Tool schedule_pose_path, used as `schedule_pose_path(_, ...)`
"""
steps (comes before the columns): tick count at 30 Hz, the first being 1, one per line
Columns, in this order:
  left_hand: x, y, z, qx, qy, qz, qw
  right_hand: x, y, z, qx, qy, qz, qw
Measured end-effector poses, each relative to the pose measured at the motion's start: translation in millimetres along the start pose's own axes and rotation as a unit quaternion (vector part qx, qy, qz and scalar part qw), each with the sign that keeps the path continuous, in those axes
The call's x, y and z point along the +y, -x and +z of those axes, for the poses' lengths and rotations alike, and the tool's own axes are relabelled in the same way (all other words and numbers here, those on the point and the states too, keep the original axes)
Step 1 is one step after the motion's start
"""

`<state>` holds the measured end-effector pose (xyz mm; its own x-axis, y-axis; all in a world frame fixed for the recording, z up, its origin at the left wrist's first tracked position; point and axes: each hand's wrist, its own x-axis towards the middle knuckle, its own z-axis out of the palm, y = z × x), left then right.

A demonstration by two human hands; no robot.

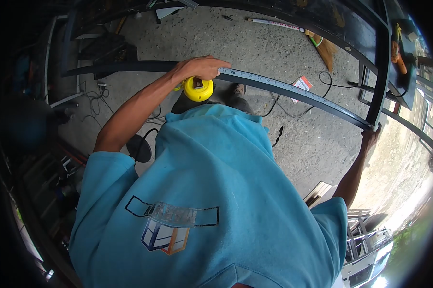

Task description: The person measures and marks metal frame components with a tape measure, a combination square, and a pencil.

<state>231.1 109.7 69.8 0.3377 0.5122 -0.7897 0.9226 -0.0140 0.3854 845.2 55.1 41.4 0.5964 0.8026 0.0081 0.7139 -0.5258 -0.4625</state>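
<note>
A dark metal bar (264, 85) runs across in front of my body and meets an upright dark metal frame piece (381, 72) on the right. Along the bar lies the pulled-out blade (276, 82) of a tape measure. Its yellow case (198, 91) hangs at the near side of the bar, under my left hand (204, 67). That hand is closed over the tape measure and bar, with the index finger stretched along the blade. At the right corner, my right hand (370, 136) grips the frame near the blade's far end; its fingertips are partly hidden in shadow.
A broom (324, 48) lies on the concrete floor (187, 36) beyond the bar. Black cables (317, 103) and a red-and-white packet (302, 84) are on the floor. An orange-handled tool (399, 60) rests at upper right. More metal frames stand at left.
</note>
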Motion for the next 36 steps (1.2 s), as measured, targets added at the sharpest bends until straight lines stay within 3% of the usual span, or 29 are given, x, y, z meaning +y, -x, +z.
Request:
schedule_pose_path(3,4,3,1,0.020,0.005,0.020,1.000,5,19,32,0.131,-0.079,0.138,0.979)
schedule_pose_path(5,6,7,-3,0.006,0.004,0.010,1.000,4,61,79,0.190,-0.323,0.202,0.905)
schedule_pose_path(6,6,7,-4,0.014,0.006,0.008,1.000,12,83,109,0.174,-0.385,0.248,0.872)
schedule_pose_path(8,2,4,-2,-0.001,-0.004,0.033,0.999,36,150,179,0.015,-0.488,0.368,0.791)
schedule_pose_path(9,4,5,-2,0.009,-0.002,0.030,1.000,84,195,244,-0.138,-0.535,0.406,0.728)
schedule_pose_path(10,6,7,-2,0.009,0.001,0.027,1.000,90,246,284,-0.312,-0.513,0.409,0.687)
schedule_pose_path(11,5,8,-1,0.009,0.006,0.024,1.000,60,292,279,-0.435,-0.518,0.390,0.624)
schedule_pose_path(12,3,8,0,0.016,0.018,0.031,0.999,27,326,318,-0.516,-0.439,0.043,0.734)
schedule_pose_path(14,5,10,-2,0.026,0.011,0.036,0.999,14,313,306,-0.528,-0.406,0.055,0.744)
schedule_pose_path(20,0,5,1,0.021,0.003,0.052,0.998,-13,301,247,-0.531,-0.215,0.206,0.794)
schedule_pose_path(21,-9,-3,9,0.052,-0.010,0.070,0.996,-25,288,232,-0.526,-0.180,0.226,0.800)
schedule_pose_path(23,-11,-9,12,0.084,-0.014,0.088,0.993,-76,260,161,-0.537,-0.272,0.088,0.793)
schedule_pose_path(25,-5,-3,4,0.025,0.000,0.063,0.998,-155,243,102,-0.526,-0.206,-0.046,0.824)
schedule_pose_path(26,-2,2,1,0.023,-0.001,0.063,0.998,-203,240,68,-0.526,-0.268,-0.039,0.806)
schedule_pose_path(27,2,8,0,0.011,0.015,0.033,0.999,-250,239,37,-0.536,-0.340,-0.060,0.770)
schedule_pose_path(28,7,9,-4,0.003,0.025,0.006,1.000,-279,243,22,-0.574,-0.427,-0.024,0.698)
schedule_pose_path(29,-3,6,1,0.031,0.005,0.063,0.998,-307,248,10,-0.615,-0.505,-0.045,0.604)
schedule_pose_path(30,-16,-6,6,0.059,-0.021,0.140,0.988,-344,258,-22,-0.673,-0.533,0.068,0.509)
schedule_pose_path(31,-21,-13,10,0.047,-0.004,0.113,0.992,-369,260,-37,-0.723,-0.565,0.009,0.397)
schedule_pose_path(32,-5,-1,2,0.042,0.022,0.063,0.997,-391,264,-51,-0.762,-0.600,-0.017,0.244)
schedule_pose_path(33,-11,-5,8,0.046,0.045,0.050,0.997,-409,276,-68,-0.778,-0.621,0.015,0.092)
schedule_pose_path(34,-6,-5,8,0.047,0.035,0.011,0.998,-423,297,-81,-0.757,-0.650,0.066,-0.020)
schedule_pose_path(36,-20,-15,11,0.032,0.019,0.058,0.998,-440,284,-116,-0.798,-0.597,0.041,-0.068)
